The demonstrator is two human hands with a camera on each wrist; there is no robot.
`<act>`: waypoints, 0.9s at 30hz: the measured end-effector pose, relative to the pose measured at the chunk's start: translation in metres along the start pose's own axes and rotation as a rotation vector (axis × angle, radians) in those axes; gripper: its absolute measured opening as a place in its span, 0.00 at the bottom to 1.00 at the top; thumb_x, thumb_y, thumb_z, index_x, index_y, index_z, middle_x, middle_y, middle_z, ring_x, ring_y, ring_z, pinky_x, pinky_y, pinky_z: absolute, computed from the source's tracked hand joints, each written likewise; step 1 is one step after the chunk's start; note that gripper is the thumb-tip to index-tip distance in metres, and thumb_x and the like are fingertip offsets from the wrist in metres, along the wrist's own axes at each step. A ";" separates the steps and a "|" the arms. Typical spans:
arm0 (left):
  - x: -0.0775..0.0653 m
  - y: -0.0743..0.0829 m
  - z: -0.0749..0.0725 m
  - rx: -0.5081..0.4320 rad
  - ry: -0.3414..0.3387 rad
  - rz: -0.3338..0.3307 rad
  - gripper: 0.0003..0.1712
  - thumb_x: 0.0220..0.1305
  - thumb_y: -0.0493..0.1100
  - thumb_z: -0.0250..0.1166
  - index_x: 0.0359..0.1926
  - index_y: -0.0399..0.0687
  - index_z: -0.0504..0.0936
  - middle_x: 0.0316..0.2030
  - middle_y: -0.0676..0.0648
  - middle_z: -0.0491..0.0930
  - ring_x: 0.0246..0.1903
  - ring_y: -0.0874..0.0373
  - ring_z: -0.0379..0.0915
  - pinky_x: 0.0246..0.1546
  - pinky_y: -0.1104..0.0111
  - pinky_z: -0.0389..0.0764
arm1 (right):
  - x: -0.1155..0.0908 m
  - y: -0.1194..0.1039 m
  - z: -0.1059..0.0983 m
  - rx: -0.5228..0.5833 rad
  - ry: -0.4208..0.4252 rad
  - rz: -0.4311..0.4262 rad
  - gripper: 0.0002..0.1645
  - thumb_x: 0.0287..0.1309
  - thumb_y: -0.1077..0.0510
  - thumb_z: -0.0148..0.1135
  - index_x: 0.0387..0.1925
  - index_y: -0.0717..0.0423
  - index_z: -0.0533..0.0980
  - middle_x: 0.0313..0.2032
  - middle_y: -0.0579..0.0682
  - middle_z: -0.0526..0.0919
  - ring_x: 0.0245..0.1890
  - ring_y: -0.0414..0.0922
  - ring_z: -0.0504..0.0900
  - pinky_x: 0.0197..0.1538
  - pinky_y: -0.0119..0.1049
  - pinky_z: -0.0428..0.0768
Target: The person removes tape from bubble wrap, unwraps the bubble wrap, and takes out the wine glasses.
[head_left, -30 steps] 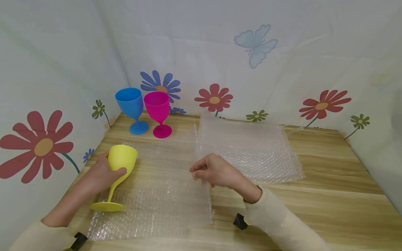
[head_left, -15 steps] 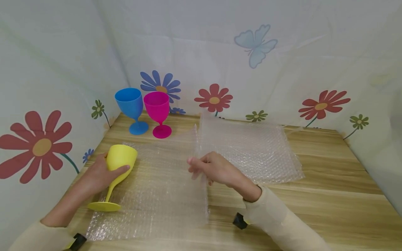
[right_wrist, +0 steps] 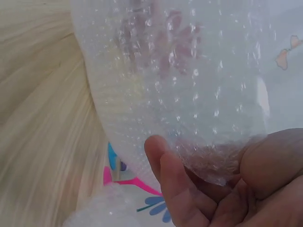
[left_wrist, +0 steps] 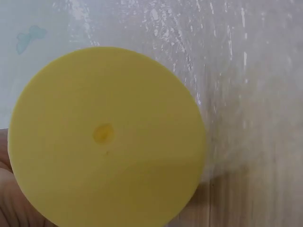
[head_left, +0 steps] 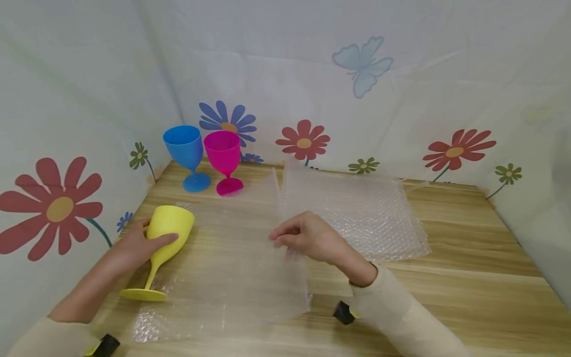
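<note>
A yellow plastic goblet [head_left: 170,223], tilted, is gripped round its bowl by my left hand [head_left: 131,248], the thumb across the front. Its round base [left_wrist: 109,142] fills much of the left wrist view and hides most of that hand. My right hand [head_left: 314,239] pinches the right edge of a clear bubble wrap sheet [head_left: 232,282], its near right part lifted off the table. In the right wrist view the bubble wrap [right_wrist: 189,94] hangs from between thumb and fingers. The sheet spreads between both hands, beside the goblet.
A blue goblet [head_left: 185,146] and a pink goblet [head_left: 224,153] stand upright at the back left. Another bubble wrap piece [head_left: 357,213] lies at the back right of the wooden table [head_left: 468,297]. Flower-printed white cloth [head_left: 267,74] walls in the back and sides.
The right hand has raised the sheet's right edge and shifted slightly right and up. The yellow goblet's base has moved slightly left, its tilt a little greater.
</note>
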State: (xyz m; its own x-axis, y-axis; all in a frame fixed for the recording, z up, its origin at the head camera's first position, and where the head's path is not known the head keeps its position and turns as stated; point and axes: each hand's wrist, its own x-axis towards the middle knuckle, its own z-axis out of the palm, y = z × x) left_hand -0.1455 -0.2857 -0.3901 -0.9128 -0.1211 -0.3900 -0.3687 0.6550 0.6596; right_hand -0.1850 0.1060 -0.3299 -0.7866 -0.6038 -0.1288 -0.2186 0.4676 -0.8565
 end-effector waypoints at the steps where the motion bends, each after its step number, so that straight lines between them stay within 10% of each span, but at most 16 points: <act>1: 0.000 0.000 -0.001 -0.030 -0.002 0.004 0.72 0.67 0.74 0.58 0.76 0.23 0.29 0.70 0.16 0.45 0.60 0.26 0.59 0.59 0.36 0.73 | -0.002 0.000 -0.003 0.010 -0.007 -0.010 0.10 0.67 0.65 0.66 0.47 0.63 0.87 0.38 0.51 0.90 0.26 0.44 0.86 0.33 0.34 0.84; 7: -0.004 0.008 -0.004 -0.144 0.014 0.059 0.64 0.72 0.64 0.61 0.76 0.23 0.30 0.65 0.19 0.51 0.53 0.32 0.67 0.46 0.51 0.86 | -0.014 0.003 -0.026 0.063 -0.024 -0.029 0.11 0.70 0.67 0.62 0.48 0.66 0.86 0.41 0.54 0.90 0.28 0.46 0.87 0.38 0.38 0.87; 16: -0.007 0.019 -0.011 -0.204 0.042 0.086 0.64 0.75 0.60 0.59 0.75 0.25 0.22 0.70 0.16 0.40 0.58 0.28 0.62 0.52 0.46 0.83 | -0.042 0.010 -0.062 0.062 0.046 0.011 0.11 0.69 0.65 0.63 0.48 0.64 0.86 0.43 0.58 0.89 0.32 0.51 0.87 0.39 0.39 0.87; 27: 0.000 0.023 -0.009 -0.250 0.130 0.189 0.60 0.73 0.56 0.63 0.79 0.29 0.32 0.69 0.22 0.51 0.62 0.28 0.58 0.56 0.47 0.78 | -0.076 0.019 -0.097 0.051 0.105 -0.011 0.12 0.70 0.67 0.62 0.51 0.68 0.84 0.43 0.58 0.89 0.33 0.45 0.87 0.37 0.36 0.86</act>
State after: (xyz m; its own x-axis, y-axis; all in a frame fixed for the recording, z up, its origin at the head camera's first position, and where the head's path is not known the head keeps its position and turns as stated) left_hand -0.1554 -0.2774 -0.3696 -0.9779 -0.1199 -0.1710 -0.2078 0.4739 0.8557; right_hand -0.1853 0.2236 -0.2877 -0.8409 -0.5368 -0.0685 -0.2001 0.4260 -0.8823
